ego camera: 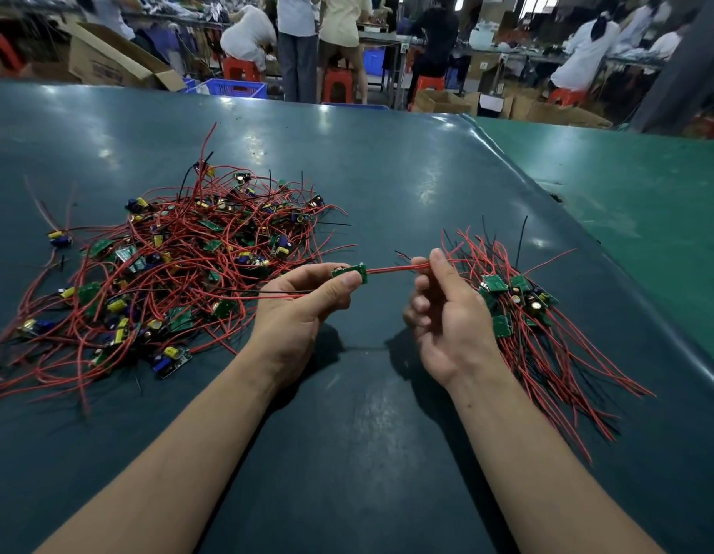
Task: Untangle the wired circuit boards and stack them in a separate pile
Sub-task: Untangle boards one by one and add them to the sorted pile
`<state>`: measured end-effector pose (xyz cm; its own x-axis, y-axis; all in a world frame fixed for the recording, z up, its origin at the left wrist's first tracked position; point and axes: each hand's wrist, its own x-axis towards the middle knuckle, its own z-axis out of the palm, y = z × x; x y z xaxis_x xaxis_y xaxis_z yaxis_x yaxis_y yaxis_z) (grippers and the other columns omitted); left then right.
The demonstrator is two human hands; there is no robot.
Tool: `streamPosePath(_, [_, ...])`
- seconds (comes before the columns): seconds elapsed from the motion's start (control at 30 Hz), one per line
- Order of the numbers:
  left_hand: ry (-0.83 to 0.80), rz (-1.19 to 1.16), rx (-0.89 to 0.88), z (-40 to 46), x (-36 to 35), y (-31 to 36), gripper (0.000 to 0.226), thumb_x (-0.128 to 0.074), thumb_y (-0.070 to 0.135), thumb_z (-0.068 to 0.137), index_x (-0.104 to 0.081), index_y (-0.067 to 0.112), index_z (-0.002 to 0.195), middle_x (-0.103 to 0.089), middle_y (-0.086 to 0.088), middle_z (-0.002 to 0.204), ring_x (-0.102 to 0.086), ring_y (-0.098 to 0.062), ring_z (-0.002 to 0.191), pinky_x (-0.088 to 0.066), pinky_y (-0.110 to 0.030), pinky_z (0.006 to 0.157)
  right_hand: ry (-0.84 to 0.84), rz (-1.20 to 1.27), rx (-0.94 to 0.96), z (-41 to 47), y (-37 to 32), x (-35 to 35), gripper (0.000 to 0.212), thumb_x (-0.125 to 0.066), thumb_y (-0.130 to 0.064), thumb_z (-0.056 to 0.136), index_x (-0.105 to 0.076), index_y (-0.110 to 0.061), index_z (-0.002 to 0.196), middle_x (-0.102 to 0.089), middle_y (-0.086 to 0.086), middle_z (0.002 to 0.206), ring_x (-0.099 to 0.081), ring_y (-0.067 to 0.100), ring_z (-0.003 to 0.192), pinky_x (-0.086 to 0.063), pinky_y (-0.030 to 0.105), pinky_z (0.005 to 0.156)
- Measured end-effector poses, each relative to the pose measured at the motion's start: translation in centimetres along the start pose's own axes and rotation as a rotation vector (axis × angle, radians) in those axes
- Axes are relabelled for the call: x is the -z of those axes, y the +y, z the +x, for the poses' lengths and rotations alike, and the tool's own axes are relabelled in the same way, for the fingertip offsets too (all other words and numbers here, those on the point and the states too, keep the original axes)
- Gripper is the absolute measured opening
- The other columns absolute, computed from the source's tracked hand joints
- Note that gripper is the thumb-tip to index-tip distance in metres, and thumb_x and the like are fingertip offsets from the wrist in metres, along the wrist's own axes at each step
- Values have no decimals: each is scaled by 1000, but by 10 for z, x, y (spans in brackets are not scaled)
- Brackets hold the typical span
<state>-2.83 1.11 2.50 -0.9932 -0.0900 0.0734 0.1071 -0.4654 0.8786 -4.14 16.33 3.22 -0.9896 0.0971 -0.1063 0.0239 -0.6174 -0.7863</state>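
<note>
Pinched in the left hand is a small green board, up off the dark table; the right hand pinches its red wires; a neat pile lies beside the right edge; the big tangled heap sits toward the left side, farther back.

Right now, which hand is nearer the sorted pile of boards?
Right. The right hand pinches the red wires right beside the sorted pile; the left hand grips the board farther away.
</note>
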Motion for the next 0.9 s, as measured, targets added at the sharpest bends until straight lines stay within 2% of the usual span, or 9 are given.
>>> streamPosePath(0.13, [-70, 12, 22, -3, -1, -1, 12, -76, 7, 59, -77, 11, 70, -72, -3, 72, -58, -11, 62, -51, -18, 63, -44, 139, -96, 3, -1, 1, 37, -52, -27, 99, -58, -13, 65, -42, -5, 48, -30, 4, 32, -21, 15, 29])
streamPosePath(0.3, [-32, 11, 46, -1, 1, 0, 12, -76, 8, 58, -77, 11, 69, -72, -4, 73, -56, -14, 62, -50, -17, 62, 12, 101, -41, 4, -4, 5, 28, -56, -27, 97, -67, -10, 78, -52, -6, 56, -34, 3, 36, -26, 15, 33])
streamPosePath(0.4, [-52, 20, 51, -1, 1, 0, 13, -78, 9, 56, -78, 12, 69, -72, -4, 73, -57, -15, 65, -50, -18, 63, 11, 138, -69, 5, -6, 5, 36, -54, -26, 97, -65, -12, 65, -47, -5, 50, -31, 4, 33, -22, 15, 31])
streamPosePath(0.5, [-126, 73, 38, -4, 0, 0, 15, -80, 12, 53, -78, 13, 69, -73, -3, 71, -61, -11, 61, -50, -17, 62, 2, 164, -86, 6, -5, 5, 45, -52, -23, 98, -50, -16, 54, -36, -6, 42, -23, 5, 30, -17, 15, 29])
streamPosePath(0.53, [-137, 80, 40, -4, 0, 0, 14, -79, 11, 54, -78, 13, 68, -73, -3, 71, -60, -11, 60, -50, -17, 62, 15, 152, -75, 7, -6, 6, 43, -52, -23, 98, -48, -16, 56, -36, -6, 42, -23, 4, 30, -17, 16, 29])
streamPosePath(0.63, [-93, 31, 63, -1, 3, 0, 12, -77, 7, 56, -77, 11, 68, -71, -4, 71, -57, -12, 58, -50, -17, 63, 80, 104, -2, 8, -8, 9, 30, -57, -28, 97, -63, -11, 73, -47, -6, 54, -29, 2, 34, -20, 15, 32])
streamPosePath(0.7, [-74, 20, 66, 0, 4, 1, 13, -78, 8, 55, -77, 10, 68, -71, -4, 71, -56, -12, 58, -50, -18, 63, 107, 135, 26, 10, -11, 11, 24, -58, -26, 96, -65, -10, 80, -50, -6, 58, -31, 2, 35, -22, 14, 33])
streamPosePath(0.77, [-84, 27, 67, 0, 4, 1, 13, -78, 8, 56, -77, 10, 68, -71, -4, 71, -56, -13, 59, -50, -18, 63, 95, 193, -2, 10, -14, 11, 28, -55, -27, 98, -61, -12, 74, -47, -7, 53, -30, 2, 33, -22, 14, 31])
streamPosePath(0.9, [-121, 63, 67, -2, 4, 0, 15, -80, 11, 54, -77, 11, 69, -72, -4, 71, -58, -11, 58, -50, -18, 62, 34, 270, -102, 10, -16, 11, 51, -48, -25, 100, -47, -19, 49, -30, -9, 41, -23, 4, 27, -17, 17, 28])
